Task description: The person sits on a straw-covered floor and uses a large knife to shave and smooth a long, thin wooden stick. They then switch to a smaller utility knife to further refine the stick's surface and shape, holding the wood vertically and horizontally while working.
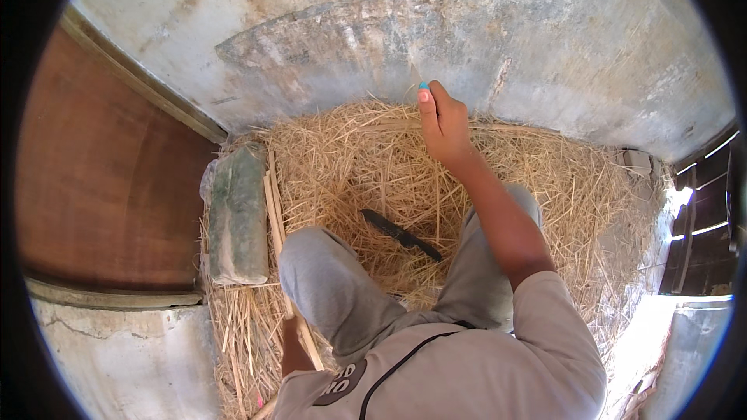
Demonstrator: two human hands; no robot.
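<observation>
My right hand [444, 123] is raised in front of the wall, its arm stretched forward. Its fingers are closed on a small thin tool with a turquoise handle [423, 86]; a faint pale tip points up toward the wall, and the grip hides the rest. On the straw between my knees lies a black knife [401, 235], touched by neither hand. My left hand [291, 333] is low beside my left knee, next to long pale wooden strips [274, 202]. Only a bit of it and the wrist show; its fingers are hidden.
Dry straw [366, 155] covers the ground. A stained plaster wall [545, 39] stands ahead. At left are a greenish-grey block-shaped bundle [237, 218] and a brown wooden panel [117, 171]. A small brick-like block [638, 162] sits in the far right corner, near dark slats [704, 218].
</observation>
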